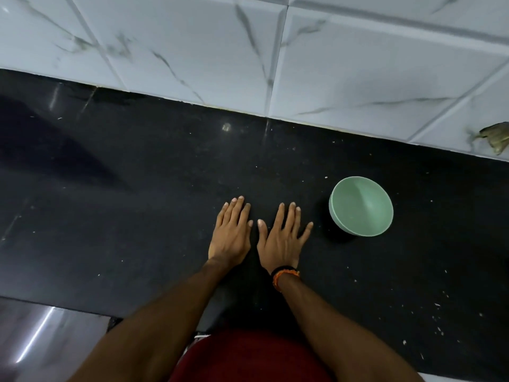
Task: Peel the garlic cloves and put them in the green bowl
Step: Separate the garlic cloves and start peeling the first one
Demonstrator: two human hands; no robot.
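A pale green bowl (360,206) stands upright on the black countertop (137,188), right of centre, and nothing shows inside it. My left hand (231,232) lies flat on the counter, palm down, fingers straight. Beside it my right hand (282,235) rests flat too, fingers spread, a black and orange band on its wrist; its little finger ends a short way left of the bowl. Neither hand holds anything. No garlic cloves are in view.
A white marble-patterned tiled wall (275,51) rises behind the counter. A brownish object (495,137) sits at the far right edge against the wall. Small pale flecks (438,318) litter the counter at the lower right. The counter's front edge runs along the lower left.
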